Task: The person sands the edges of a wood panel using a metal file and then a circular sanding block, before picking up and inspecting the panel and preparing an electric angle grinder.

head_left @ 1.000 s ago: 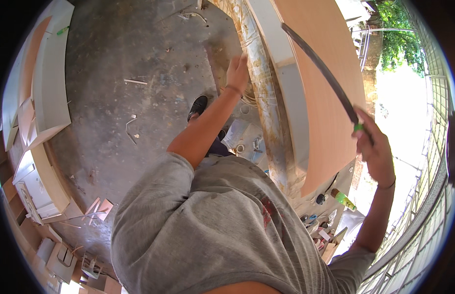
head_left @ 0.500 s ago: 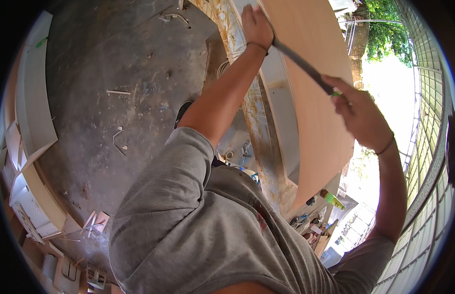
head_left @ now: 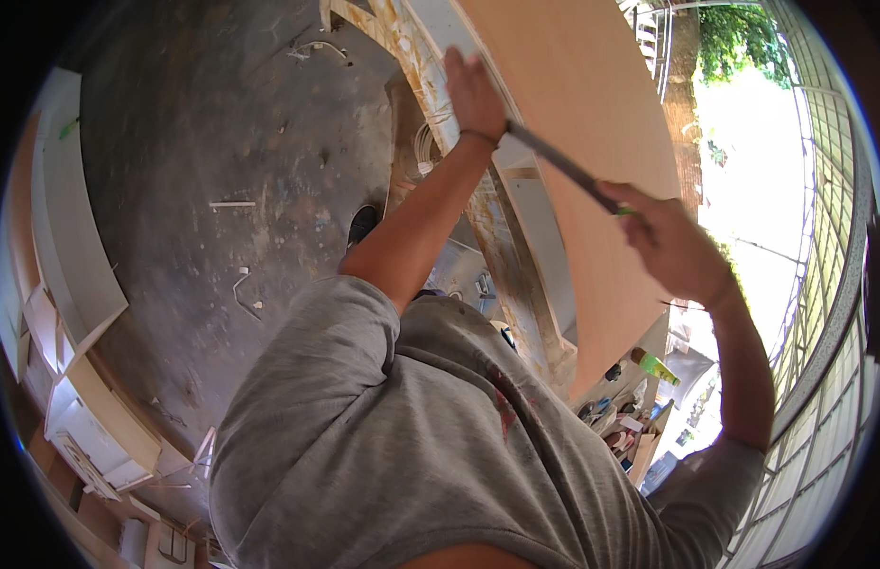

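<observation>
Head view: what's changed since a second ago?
The left hand moved right, to the left edge of the large, tan, flat panel. The right hand moved left, over the panel, bringing along its long, slim, dark-grey tool. Unchanged: the right hand's grip on that tool.

From where I stand, a hand could pass freely over the concrete floor (head_left: 174, 180) on the left. Rightward, the long dark bar (head_left: 565, 171) slants across the wooden panel (head_left: 615, 114), blocking the way between left hand (head_left: 473, 95) and right hand (head_left: 677, 242); clutter (head_left: 628, 425) crowds the near right.
</observation>
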### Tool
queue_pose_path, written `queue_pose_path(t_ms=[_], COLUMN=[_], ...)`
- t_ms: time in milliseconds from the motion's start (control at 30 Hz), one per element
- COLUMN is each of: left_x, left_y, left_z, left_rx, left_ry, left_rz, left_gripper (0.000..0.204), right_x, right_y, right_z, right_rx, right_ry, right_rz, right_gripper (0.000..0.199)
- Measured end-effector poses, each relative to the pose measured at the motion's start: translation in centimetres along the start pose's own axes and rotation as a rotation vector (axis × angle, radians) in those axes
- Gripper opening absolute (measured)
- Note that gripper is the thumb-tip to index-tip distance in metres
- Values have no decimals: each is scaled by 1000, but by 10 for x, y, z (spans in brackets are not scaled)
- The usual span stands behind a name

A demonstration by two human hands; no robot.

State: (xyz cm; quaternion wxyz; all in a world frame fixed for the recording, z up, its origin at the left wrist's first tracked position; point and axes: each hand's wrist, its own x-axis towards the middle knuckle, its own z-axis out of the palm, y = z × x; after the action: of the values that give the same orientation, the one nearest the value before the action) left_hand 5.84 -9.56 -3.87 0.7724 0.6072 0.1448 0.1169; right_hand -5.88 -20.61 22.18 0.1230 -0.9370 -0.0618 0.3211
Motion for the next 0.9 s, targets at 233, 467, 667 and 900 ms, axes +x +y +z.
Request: queue_pose_path(t_ms=[233, 467, 667, 900], left_x=[7, -24, -31, -82], left_y=[-38, -42, -17, -34], left_z=[-2, 0, -1, 2], left_rx=[22, -199, -204, -128], left_ry=[-71, -11, -73, -80], left_rz=[6, -51, -86, -83], left_gripper=[68, 74, 78, 78], right_x=[0, -11, -32, -57], right_y=[-7, 9, 7, 40], right_z=[11, 35, 23, 78], right_rx=[42, 63, 102, 56], right_ry=[65, -22, 36, 8], right_rz=[-21, 135, 73, 101], right_gripper=[35, 33, 22, 18])
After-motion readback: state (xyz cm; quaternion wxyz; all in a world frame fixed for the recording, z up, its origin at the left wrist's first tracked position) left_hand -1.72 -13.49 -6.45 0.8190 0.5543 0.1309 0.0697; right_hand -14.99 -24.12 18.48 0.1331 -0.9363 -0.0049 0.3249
